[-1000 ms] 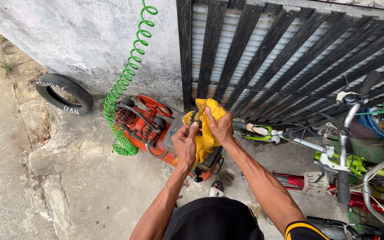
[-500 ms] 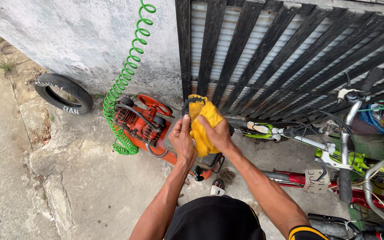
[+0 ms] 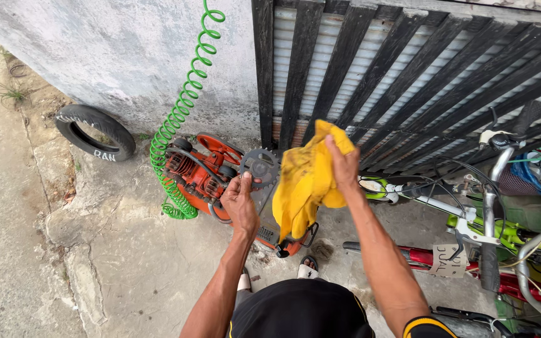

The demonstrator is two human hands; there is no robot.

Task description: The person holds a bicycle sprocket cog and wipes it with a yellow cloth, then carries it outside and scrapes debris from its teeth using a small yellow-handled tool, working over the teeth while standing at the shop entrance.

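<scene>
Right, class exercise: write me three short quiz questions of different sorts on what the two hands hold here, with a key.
1. True or false: the right hand grips a yellow cloth.
2. What does the left hand hold? A) toothed metal chainring B) green coiled hose C) tyre
3. What orange machine stands on the ground below the hands?

Key: 1 true. 2 A. 3 the air compressor.
</scene>
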